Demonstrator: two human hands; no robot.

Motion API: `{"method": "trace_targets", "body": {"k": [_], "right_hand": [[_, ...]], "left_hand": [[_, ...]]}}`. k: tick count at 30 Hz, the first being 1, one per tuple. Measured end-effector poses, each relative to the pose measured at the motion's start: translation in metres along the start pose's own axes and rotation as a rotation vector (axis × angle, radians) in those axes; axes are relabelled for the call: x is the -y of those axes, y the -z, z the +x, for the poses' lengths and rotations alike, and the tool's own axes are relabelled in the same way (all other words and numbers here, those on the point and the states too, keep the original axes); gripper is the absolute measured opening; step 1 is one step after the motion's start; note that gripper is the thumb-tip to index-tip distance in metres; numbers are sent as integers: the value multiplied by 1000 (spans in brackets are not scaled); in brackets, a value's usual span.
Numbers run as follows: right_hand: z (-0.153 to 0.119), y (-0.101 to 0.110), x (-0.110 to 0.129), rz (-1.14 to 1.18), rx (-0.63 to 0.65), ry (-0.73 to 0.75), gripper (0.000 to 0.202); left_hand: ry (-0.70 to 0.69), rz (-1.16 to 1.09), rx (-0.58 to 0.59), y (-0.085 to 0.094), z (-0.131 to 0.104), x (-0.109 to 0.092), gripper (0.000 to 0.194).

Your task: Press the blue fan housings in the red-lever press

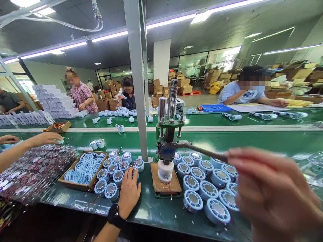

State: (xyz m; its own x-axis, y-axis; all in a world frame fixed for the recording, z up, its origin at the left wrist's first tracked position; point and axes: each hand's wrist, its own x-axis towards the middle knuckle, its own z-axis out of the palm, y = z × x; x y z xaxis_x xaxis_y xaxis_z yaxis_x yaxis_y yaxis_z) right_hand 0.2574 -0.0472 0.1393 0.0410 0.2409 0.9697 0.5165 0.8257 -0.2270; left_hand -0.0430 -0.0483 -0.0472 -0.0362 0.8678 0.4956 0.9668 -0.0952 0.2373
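Observation:
My right hand [272,188], close to the camera and slightly blurred, is closed around the lever [202,150] of a green hand press [168,151]. Under the press's white plunger [165,167], a white round part [164,177] with thin red and white wires sits on the brown base pad [156,188]. My left hand [129,193], with a black watch on its wrist, has its fingers curled over a light blue round housing [135,172] left of the press. That housing is partly hidden by the fingers.
Light blue housings with silver discs stand in a left group [111,191] and a right group [207,190]. A cardboard tray [73,185] holds light blue rings. Wired parts [32,171] are heaped at far left, beside a co-worker's hand [47,138]. A metal post [137,77] rises behind.

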Motion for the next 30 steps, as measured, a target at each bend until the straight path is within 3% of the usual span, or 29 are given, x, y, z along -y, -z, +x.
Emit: {"method": "trace_targets", "body": {"k": [2,5,7,9,12,16,19,21,23,25,30], "right_hand": [[60,-27,-19,26,-22,57,25],[125,-71,-55,55,65,-27,22],[145,-91,-78,48,117,-28,27],[143,-99,-88,33,157,2,36],[99,-93,-73,10,134,-48,53],[-23,-94,-22,87,-21,-354,60],[-114,-115,-4,120,52,-618,72],[-153,-130,-6,115,151,-780,84],[-171,-141,-13,100,202,-909,93],[-173,-148,-19,61,176,-987,100],[-161,-150,-18,5,61,-1018,110]], "left_hand": [[2,43,-3,-1,0,-3,47],[-6,94,5,-1,-13,-5,52],[4,100,26,1,-23,-4,58],[17,69,57,3,-29,-4,63],[36,0,95,8,-25,-7,57],[68,-90,125,10,-10,-7,47],[107,-174,135,4,-4,-2,50],[110,-206,141,0,-4,3,54],[105,-224,156,-2,-5,5,55],[129,-225,164,-3,-5,4,56],[191,-183,172,3,0,-7,69]]}}
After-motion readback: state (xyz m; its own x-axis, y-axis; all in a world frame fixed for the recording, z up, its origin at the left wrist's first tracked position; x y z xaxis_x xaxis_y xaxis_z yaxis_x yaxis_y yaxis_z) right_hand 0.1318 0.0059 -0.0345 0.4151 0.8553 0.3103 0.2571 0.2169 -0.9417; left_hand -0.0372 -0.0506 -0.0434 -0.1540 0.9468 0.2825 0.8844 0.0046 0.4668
